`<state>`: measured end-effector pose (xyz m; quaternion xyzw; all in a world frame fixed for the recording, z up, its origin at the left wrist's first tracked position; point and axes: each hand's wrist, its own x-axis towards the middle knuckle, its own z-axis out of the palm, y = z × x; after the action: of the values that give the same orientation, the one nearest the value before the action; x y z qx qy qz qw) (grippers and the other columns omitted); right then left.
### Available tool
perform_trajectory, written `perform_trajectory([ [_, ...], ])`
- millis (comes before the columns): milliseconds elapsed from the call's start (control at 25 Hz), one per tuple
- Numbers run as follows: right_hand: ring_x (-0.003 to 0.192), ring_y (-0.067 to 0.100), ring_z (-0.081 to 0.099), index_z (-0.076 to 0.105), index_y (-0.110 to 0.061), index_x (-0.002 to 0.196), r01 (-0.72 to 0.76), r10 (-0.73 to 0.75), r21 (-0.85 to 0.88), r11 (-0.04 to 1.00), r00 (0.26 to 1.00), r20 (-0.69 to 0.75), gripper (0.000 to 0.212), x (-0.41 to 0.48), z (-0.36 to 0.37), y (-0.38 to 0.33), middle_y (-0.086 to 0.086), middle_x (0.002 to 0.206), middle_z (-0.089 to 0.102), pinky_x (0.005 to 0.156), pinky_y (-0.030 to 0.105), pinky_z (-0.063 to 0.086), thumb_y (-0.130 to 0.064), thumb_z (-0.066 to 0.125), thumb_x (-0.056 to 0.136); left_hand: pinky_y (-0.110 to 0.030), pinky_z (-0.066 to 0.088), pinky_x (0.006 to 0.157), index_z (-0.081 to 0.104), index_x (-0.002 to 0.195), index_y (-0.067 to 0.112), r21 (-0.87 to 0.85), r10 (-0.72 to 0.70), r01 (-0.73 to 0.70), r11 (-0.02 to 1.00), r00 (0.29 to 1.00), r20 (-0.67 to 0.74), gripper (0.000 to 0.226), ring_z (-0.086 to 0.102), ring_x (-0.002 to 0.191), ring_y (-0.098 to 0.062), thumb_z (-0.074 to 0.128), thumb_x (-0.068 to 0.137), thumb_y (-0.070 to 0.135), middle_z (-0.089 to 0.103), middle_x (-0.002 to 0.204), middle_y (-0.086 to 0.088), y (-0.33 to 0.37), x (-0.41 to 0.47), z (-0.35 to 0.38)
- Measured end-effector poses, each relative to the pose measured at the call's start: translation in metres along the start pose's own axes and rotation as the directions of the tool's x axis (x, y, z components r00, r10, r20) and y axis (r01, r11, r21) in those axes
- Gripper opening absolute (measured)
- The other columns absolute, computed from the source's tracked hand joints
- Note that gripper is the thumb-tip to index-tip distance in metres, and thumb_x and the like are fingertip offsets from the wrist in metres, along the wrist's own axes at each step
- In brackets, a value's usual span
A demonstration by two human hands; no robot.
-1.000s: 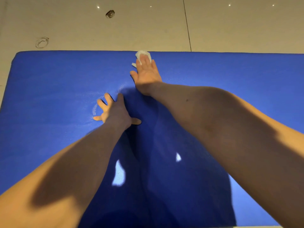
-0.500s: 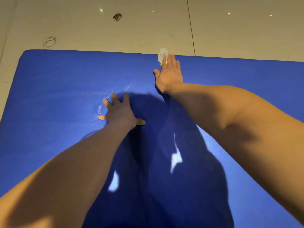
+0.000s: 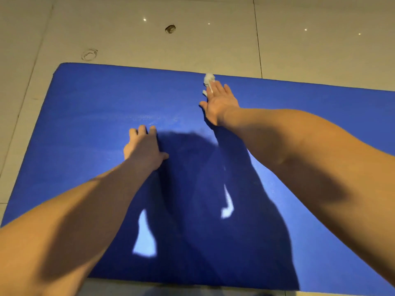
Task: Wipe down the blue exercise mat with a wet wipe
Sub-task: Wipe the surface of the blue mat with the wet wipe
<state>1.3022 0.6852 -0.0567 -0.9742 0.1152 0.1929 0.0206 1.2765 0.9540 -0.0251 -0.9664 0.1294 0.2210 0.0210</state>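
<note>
The blue exercise mat (image 3: 92, 107) lies flat on the tiled floor and fills most of the view. My right hand (image 3: 220, 101) is stretched out near the mat's far edge, its straight fingers pressing a crumpled white wet wipe (image 3: 209, 80) onto the mat; most of the wipe is under the fingers and a bunched end pokes out past the fingertips. My left hand (image 3: 143, 146) rests palm down on the middle of the mat, its fingers slightly bent at the tips, and holds nothing. A damp sheen (image 3: 149, 119) shows just beyond the left hand.
Pale floor tiles (image 3: 320, 50) surround the mat. On the floor beyond the far edge lie a small dark bit of debris (image 3: 170, 29) and a faint ring mark (image 3: 89, 54). My shadow darkens the mat's middle.
My right hand has slid the wipe to the right along the mat's far edge. The left hand has stayed in place, its fingers drawn closer together.
</note>
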Motion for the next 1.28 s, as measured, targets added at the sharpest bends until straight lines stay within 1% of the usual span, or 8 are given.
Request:
perform_trajectory([
  [80, 0.153, 0.025, -0.012, -0.001, -0.005, 0.158, -0.123, 0.124, -0.032, 0.992, 0.992, 0.031, 0.072, -0.005, 0.0, 0.002, 0.009, 0.166, -0.009, 0.124, 0.045, -0.004, -0.05, 0.015, 0.104, -0.046, 0.048, 0.08, 0.037, 0.139, 0.025, -0.016, -0.1, 0.101, 0.995, 0.995, 0.02, 0.092, 0.024, 0.134, -0.032, 0.079, 0.069, 0.068, 0.032, 0.141, -0.002, -0.022, -0.002, 0.005],
  [240, 0.151, 0.027, -0.02, -0.006, -0.009, 0.158, -0.215, 0.207, 0.204, 0.955, 0.977, 0.058, 0.074, 0.001, 0.001, -0.026, 0.008, 0.165, -0.017, 0.123, 0.049, -0.007, -0.052, 0.018, 0.103, -0.059, 0.047, 0.096, 0.016, 0.156, 0.033, -0.06, -0.132, 0.138, 0.989, 0.986, 0.107, 0.111, 0.009, 0.148, -0.035, 0.076, 0.07, 0.072, 0.01, 0.16, -0.003, -0.033, 0.001, 0.015],
  [440, 0.152, 0.025, -0.017, 0.001, -0.012, 0.159, -0.029, 0.022, 0.295, 0.955, 0.999, 0.025, 0.069, 0.021, -0.007, -0.081, 0.007, 0.166, -0.013, 0.122, 0.048, -0.009, -0.05, 0.018, 0.104, -0.063, 0.042, 0.101, 0.013, 0.157, 0.031, -0.083, -0.135, 0.141, 0.986, 0.988, 0.079, 0.114, 0.004, 0.149, -0.036, 0.078, 0.071, 0.069, 0.003, 0.162, -0.003, -0.03, 0.006, 0.021],
  [600, 0.153, 0.022, -0.013, 0.005, -0.006, 0.158, 0.098, -0.093, 0.219, 0.971, 0.995, -0.035, 0.071, 0.025, 0.002, -0.083, 0.008, 0.167, -0.008, 0.124, 0.043, -0.002, -0.049, 0.022, 0.104, -0.065, 0.041, 0.101, 0.013, 0.157, 0.033, -0.096, -0.152, 0.161, 0.982, 0.984, 0.093, 0.115, 0.0, 0.149, -0.033, 0.08, 0.07, 0.066, 0.0, 0.162, 0.0, -0.03, 0.009, 0.024],
  [800, 0.152, 0.021, -0.001, 0.006, -0.005, 0.158, -0.147, 0.161, 0.193, 0.97, 0.985, -0.058, 0.071, 0.029, -0.006, -0.035, 0.003, 0.166, 0.002, 0.124, 0.042, 0.003, -0.047, 0.024, 0.104, -0.065, 0.043, 0.1, 0.011, 0.157, 0.035, -0.076, -0.168, 0.176, 0.981, 0.98, 0.103, 0.117, 0.001, 0.148, -0.034, 0.079, 0.069, 0.068, 0.0, 0.161, 0.001, -0.03, 0.011, 0.024],
  [920, 0.153, 0.025, -0.011, -0.002, -0.003, 0.157, -0.251, 0.252, 0.158, 0.955, 0.968, 0.013, 0.072, 0.027, -0.009, -0.032, 0.01, 0.166, -0.006, 0.124, 0.044, -0.004, -0.048, 0.017, 0.105, -0.065, 0.043, 0.099, 0.01, 0.158, 0.033, -0.049, -0.163, 0.168, 0.985, 0.983, 0.085, 0.118, 0.004, 0.147, -0.036, 0.079, 0.068, 0.07, 0.002, 0.159, -0.002, -0.029, 0.01, 0.025],
  [1080, 0.152, 0.025, -0.018, -0.005, -0.01, 0.158, -0.09, 0.102, 0.268, 0.959, 0.994, -0.032, 0.07, 0.024, 0.001, -0.07, 0.005, 0.166, -0.016, 0.122, 0.05, -0.01, -0.047, 0.02, 0.104, -0.065, 0.042, 0.101, 0.009, 0.158, 0.03, -0.053, -0.162, 0.167, 0.984, 0.982, 0.094, 0.118, 0.004, 0.146, -0.037, 0.078, 0.07, 0.068, 0.002, 0.159, -0.003, -0.028, 0.01, 0.023],
  [1280, 0.152, 0.023, -0.017, 0.004, -0.013, 0.159, 0.081, -0.078, 0.223, 0.971, 0.997, -0.021, 0.066, 0.023, 0.004, -0.099, 0.003, 0.166, -0.012, 0.121, 0.054, -0.008, -0.046, 0.018, 0.104, -0.064, 0.045, 0.1, 0.008, 0.158, 0.032, -0.021, -0.179, 0.182, 0.983, 0.979, 0.1, 0.119, 0.004, 0.147, -0.036, 0.078, 0.07, 0.069, 0.0, 0.161, -0.003, -0.026, 0.011, 0.022],
])
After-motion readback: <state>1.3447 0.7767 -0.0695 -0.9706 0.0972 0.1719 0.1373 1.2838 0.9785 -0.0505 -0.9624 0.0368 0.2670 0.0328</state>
